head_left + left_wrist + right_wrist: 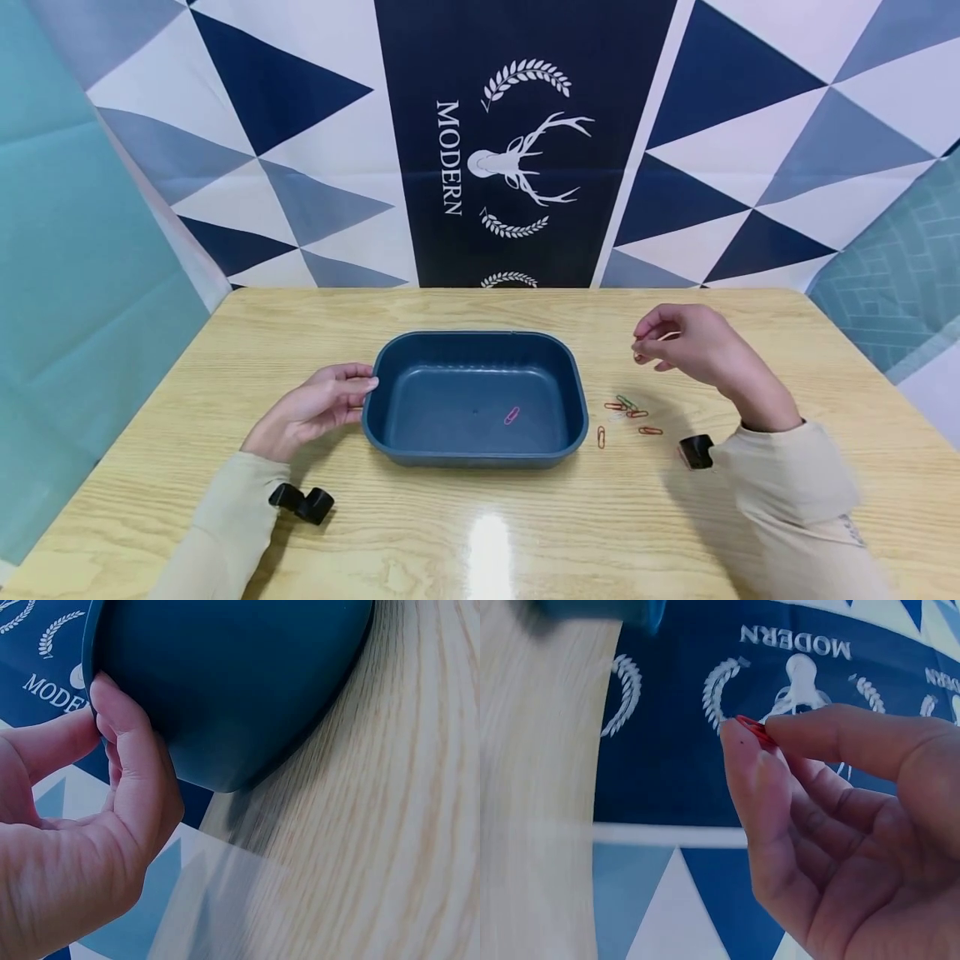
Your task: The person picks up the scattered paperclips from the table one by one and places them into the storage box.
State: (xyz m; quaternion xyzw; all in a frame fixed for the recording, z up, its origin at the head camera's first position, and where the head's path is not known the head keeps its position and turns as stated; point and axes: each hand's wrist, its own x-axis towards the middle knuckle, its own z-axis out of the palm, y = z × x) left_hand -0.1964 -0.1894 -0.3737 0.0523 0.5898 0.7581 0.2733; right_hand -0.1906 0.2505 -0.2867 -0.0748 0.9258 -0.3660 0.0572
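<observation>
A dark blue rectangular basin (450,460) stands on the table with one pink paper clip (512,415) lying inside. My left hand (324,406) pinches the basin's left rim between thumb and fingers, as the left wrist view shows up close. Above the table, right of the basin, my right hand (686,342) pinches a red paper clip (756,730) between thumb and forefinger. Below that hand lie several loose paper clips: a green one (626,402), a red one (650,431), another red one (601,437) and a whitish one partly under others.
The light wooden table (405,533) has its far edge against a patterned cloth (315,150) with triangles and a deer head. Black wrist cameras sit on both sleeves, the left camera (302,502) close above the table.
</observation>
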